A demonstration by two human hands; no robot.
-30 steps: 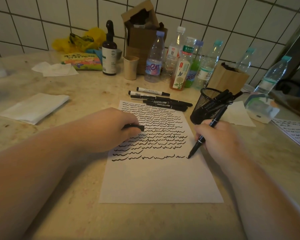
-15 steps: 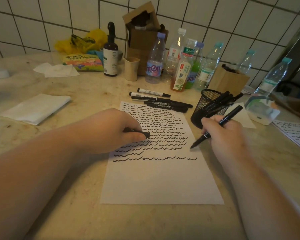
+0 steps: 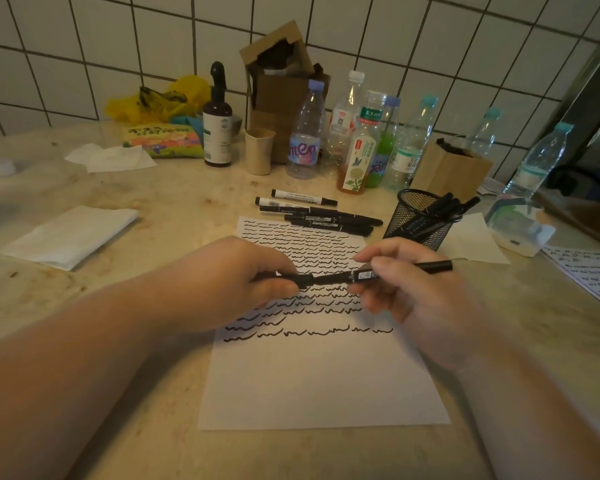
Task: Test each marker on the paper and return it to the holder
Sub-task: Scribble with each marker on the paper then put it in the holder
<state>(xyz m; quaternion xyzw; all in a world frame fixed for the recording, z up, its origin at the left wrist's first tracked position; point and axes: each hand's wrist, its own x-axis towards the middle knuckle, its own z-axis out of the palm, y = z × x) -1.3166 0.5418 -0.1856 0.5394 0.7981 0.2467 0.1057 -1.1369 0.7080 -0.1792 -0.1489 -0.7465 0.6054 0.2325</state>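
Above paper [image 3: 312, 386] middle, my left hand [image 3: 236, 282] is gripping cap [image 3: 297, 280], right hand [image 3: 413, 289] pinching black marker [image 3: 388, 273], ends meeting.

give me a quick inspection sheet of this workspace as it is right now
surface: beige stone counter, stained.
job's things: paper with wavy test lines; mesh holder with markers in it; loose markers lying behind the paper; marker held over the paper, cap at its tip.
clutter: bottles, cardboard box, folded tissue, snack pack.
grippers: left hand on the cap, right hand on the barrel.
cables: nothing seen.
surroundings: white tiled wall.
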